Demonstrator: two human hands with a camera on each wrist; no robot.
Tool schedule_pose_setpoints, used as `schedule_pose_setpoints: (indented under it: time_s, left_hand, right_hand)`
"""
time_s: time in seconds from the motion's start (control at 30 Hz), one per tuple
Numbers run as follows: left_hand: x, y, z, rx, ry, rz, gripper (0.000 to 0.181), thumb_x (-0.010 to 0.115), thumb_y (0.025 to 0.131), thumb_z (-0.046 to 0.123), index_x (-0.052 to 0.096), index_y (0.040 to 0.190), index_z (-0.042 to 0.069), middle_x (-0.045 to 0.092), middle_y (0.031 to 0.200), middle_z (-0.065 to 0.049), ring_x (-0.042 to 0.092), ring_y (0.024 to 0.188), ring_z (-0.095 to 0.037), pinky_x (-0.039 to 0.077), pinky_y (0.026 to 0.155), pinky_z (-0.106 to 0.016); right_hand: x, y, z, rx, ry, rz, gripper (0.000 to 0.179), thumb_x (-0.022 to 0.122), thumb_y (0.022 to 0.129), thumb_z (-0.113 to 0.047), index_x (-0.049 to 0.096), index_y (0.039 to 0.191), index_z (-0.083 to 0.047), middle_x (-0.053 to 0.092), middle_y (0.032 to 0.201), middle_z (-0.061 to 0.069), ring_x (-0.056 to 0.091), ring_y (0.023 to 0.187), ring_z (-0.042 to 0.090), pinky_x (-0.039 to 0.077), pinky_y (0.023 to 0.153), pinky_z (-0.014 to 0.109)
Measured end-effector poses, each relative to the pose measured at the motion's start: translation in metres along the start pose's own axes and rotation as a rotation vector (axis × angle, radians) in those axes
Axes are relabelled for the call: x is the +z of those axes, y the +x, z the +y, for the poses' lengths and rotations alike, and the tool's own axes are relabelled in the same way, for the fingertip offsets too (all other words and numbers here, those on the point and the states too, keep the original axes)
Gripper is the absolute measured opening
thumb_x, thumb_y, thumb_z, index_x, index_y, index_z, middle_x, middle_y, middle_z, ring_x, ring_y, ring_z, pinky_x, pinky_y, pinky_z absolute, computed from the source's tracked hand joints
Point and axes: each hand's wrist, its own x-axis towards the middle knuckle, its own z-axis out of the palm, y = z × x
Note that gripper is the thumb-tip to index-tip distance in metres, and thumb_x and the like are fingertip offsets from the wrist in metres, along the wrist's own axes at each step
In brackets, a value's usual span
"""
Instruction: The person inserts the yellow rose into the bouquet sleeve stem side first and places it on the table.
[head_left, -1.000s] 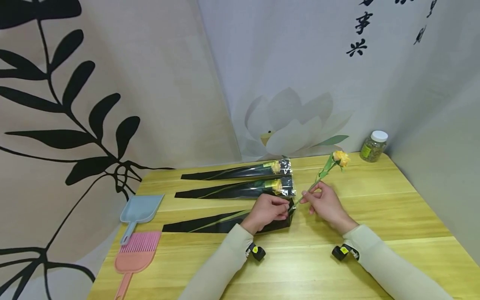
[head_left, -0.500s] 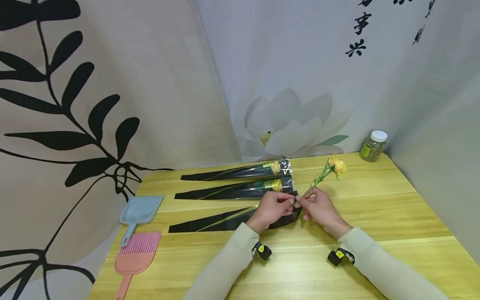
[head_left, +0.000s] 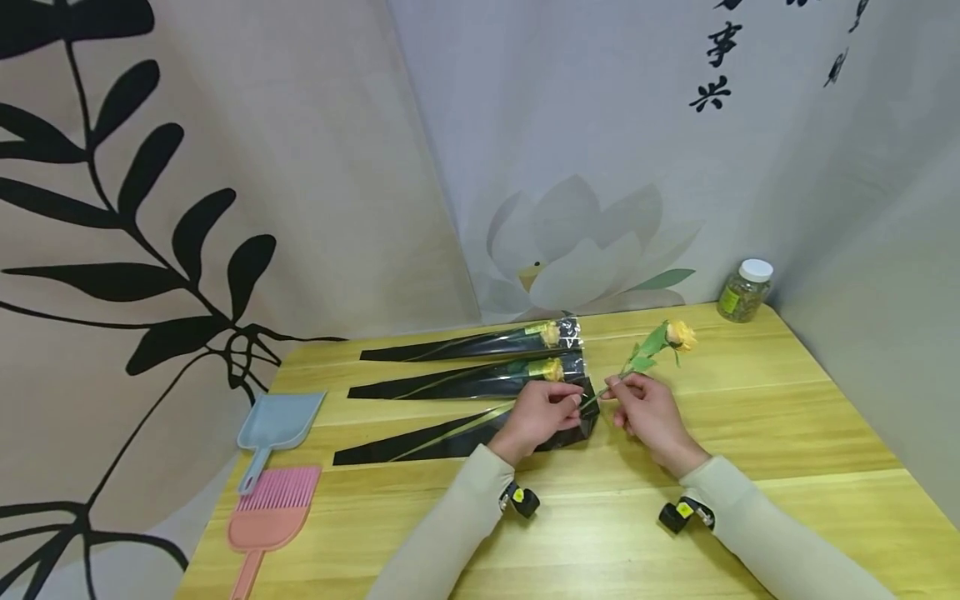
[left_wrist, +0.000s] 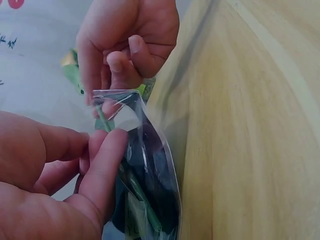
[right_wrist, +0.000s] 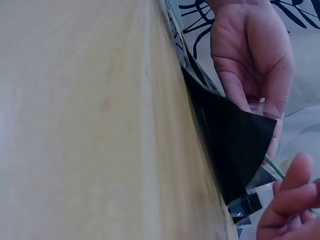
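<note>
A yellow rose (head_left: 681, 335) with a green stem and leaves slants up from my right hand (head_left: 654, 421), which pinches the stem between thumb and fingers. The stem's lower part (left_wrist: 145, 205) lies inside a black and clear flower sleeve (head_left: 435, 442) on the table. My left hand (head_left: 534, 419) pinches the sleeve near its mouth, beside the stem. In the right wrist view the sleeve's black side (right_wrist: 225, 140) hides the stem inside, and the left hand (right_wrist: 255, 55) is behind it. The flower head is beyond the sleeve's mouth.
Two sleeved yellow roses, the nearer (head_left: 480, 379) and the farther (head_left: 480, 342), lie behind the hands. A blue dustpan (head_left: 281, 418) and a pink hand brush (head_left: 270, 529) lie at the table's left edge. A white-lidded jar (head_left: 744, 292) stands at the back right.
My right hand first moved left and in with the rose, close to the left hand, then back out to the right along the stem. The sleeve has shifted slightly right overall.
</note>
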Motion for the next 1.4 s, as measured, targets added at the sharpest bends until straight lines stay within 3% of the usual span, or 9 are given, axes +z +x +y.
schedule_pose_setpoints:
  time_s: [0.17,0.43,0.73,0.97,1.17,1.4]
  left_hand:
    - [0.001,0.0,-0.002,-0.01,-0.015,-0.027,0.029,0.061,0.106,0.002,0.07,0.133,-0.004,0.069,0.131,-0.019,0.076,0.105,-0.025,0.065,0.09,-0.032]
    - [0.001,0.001,-0.006,-0.012,-0.075,-0.009,0.027,0.063,0.102,-0.001,0.074,0.127,-0.004,0.067,0.138,-0.02,0.075,0.113,-0.031,0.065,0.092,-0.033]
    - [0.0,0.002,-0.007,-0.013,-0.139,-0.009,0.029,0.062,0.102,-0.001,0.074,0.128,-0.003,0.071,0.128,-0.018,0.077,0.108,-0.025,0.064,0.093,-0.032]
    - [0.001,0.006,-0.006,-0.004,-0.159,-0.024,0.03,0.062,0.103,-0.002,0.073,0.131,-0.003,0.073,0.11,-0.018,0.077,0.099,-0.019,0.064,0.092,-0.03]
    - [0.002,0.006,-0.005,-0.015,-0.148,0.005,0.027,0.062,0.102,-0.003,0.075,0.126,-0.003,0.07,0.103,-0.011,0.074,0.089,-0.014,0.066,0.087,-0.032]
    - [0.003,0.005,-0.005,-0.014,-0.104,0.056,0.021,0.067,0.098,0.001,0.08,0.115,-0.001,0.075,0.119,-0.012,0.079,0.101,-0.023,0.066,0.086,-0.031]
  right_hand:
    - [-0.003,-0.001,0.002,0.0,0.072,0.024,0.033,0.058,0.111,-0.023,0.052,0.13,0.003,0.08,0.092,-0.001,0.056,0.049,0.006,0.042,0.039,0.022]
    - [-0.002,-0.001,0.004,0.03,0.055,0.02,0.03,0.06,0.11,-0.022,0.05,0.127,0.001,0.08,0.094,0.004,0.057,0.05,0.007,0.044,0.04,0.022]
    - [0.003,-0.005,0.006,0.028,0.018,0.0,0.034,0.062,0.109,-0.022,0.051,0.128,0.004,0.079,0.095,0.004,0.057,0.05,0.008,0.043,0.039,0.023]
    - [0.01,-0.007,0.007,0.007,0.015,-0.014,0.033,0.065,0.107,-0.02,0.064,0.119,0.01,0.076,0.079,0.0,0.052,0.047,0.006,0.04,0.039,0.022]
    - [0.009,-0.009,0.004,0.015,0.053,-0.023,0.038,0.053,0.113,-0.025,0.047,0.134,0.005,0.081,0.096,0.006,0.056,0.049,0.007,0.044,0.04,0.024]
    - [0.009,-0.009,0.001,0.035,0.052,-0.019,0.033,0.051,0.114,-0.025,0.043,0.132,0.001,0.082,0.1,0.01,0.059,0.05,0.009,0.044,0.041,0.024]
